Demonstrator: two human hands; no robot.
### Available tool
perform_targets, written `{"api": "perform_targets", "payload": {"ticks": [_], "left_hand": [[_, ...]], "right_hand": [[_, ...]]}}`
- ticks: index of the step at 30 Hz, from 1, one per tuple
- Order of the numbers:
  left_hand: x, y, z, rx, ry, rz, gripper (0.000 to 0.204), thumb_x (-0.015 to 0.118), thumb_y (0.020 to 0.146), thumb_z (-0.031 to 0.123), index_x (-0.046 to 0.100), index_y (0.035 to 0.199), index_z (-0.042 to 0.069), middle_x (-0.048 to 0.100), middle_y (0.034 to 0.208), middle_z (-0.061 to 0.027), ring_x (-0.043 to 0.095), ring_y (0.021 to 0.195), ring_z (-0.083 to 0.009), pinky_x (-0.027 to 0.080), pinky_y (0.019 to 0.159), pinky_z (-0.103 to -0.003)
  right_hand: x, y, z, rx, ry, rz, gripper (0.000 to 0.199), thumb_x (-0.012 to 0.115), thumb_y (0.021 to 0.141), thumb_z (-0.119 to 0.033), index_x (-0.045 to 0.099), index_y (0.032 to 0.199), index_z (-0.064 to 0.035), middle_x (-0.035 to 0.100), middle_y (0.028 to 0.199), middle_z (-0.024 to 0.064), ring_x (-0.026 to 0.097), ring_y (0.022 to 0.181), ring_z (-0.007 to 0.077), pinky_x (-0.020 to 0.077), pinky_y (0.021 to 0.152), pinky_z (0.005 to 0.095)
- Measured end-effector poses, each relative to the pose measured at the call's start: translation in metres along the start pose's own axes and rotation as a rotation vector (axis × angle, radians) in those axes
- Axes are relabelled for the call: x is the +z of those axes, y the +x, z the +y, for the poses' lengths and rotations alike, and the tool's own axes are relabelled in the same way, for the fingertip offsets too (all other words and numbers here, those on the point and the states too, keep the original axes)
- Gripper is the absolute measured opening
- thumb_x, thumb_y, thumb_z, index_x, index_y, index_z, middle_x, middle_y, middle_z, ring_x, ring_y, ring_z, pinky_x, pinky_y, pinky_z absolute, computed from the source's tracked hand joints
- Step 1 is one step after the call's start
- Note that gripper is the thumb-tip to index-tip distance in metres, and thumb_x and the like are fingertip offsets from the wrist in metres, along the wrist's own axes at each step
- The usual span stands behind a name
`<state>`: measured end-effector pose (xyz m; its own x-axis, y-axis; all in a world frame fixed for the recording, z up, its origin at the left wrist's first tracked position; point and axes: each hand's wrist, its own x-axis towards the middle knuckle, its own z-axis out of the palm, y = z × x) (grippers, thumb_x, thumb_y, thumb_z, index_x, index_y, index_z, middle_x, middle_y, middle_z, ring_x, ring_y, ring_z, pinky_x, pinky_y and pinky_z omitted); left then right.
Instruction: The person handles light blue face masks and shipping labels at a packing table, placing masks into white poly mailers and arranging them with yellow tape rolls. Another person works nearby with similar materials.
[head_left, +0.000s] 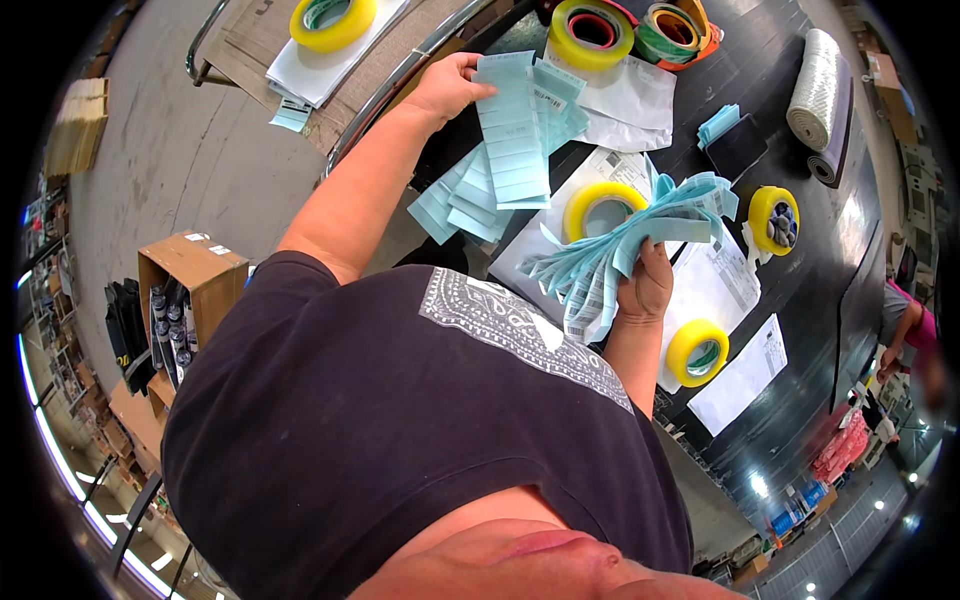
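My left hand (443,92) pinches the upper edge of a light blue label strip (512,130) at the far side of the dark table. More blue strips (470,195) lie fanned out under and beside it. Gripped in my right hand (645,285) is a thick bunch of blue label strips (625,235), their ends spreading to both sides. The bunch hangs over white papers and partly hides a yellow tape roll (598,205). Another yellow tape roll (697,352) sits close to my right wrist.
Further tape rolls (592,32) stand along the far edge. A dark phone-like slab (738,148), a yellow roll with dark stuff inside (773,220) and rolled sheeting (818,95) lie to the right. At far left is a cart (240,50); a cardboard box (195,285) stands left. Someone's arm (897,335) shows right.
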<state>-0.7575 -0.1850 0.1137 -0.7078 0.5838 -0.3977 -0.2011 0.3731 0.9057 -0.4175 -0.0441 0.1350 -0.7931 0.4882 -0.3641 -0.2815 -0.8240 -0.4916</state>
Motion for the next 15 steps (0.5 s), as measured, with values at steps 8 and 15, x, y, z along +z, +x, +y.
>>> {"api": "perform_targets", "payload": {"ticks": [8, 15], "left_hand": [[-0.010, -0.008, 0.007, -0.074, -0.208, -0.074, 0.039, 0.070, 0.081, 0.001, 0.058, 0.118, 0.003, 0.065, 0.095, -0.0035, 0.062, 0.085, -0.0134, 0.051, 0.077, -0.029], [-0.013, -0.003, 0.006, -0.103, -0.169, -0.127, 0.042, 0.068, 0.083, 0.005, 0.054, 0.123, 0.004, 0.064, 0.107, -0.0054, 0.060, 0.099, -0.0160, 0.049, 0.088, -0.032]], "right_hand": [[0.003, 0.002, -0.001, 0.015, -0.049, -0.033, 0.040, 0.058, 0.091, -0.010, 0.047, 0.128, -0.0015, 0.060, 0.118, 0.0158, 0.061, 0.105, 0.0281, 0.0480, 0.095, 0.0414], [0.011, 0.010, -0.003, 0.029, -0.043, -0.070, 0.038, 0.057, 0.092, -0.011, 0.047, 0.128, -0.0008, 0.060, 0.119, 0.0154, 0.061, 0.106, 0.0287, 0.0482, 0.095, 0.0417]]}}
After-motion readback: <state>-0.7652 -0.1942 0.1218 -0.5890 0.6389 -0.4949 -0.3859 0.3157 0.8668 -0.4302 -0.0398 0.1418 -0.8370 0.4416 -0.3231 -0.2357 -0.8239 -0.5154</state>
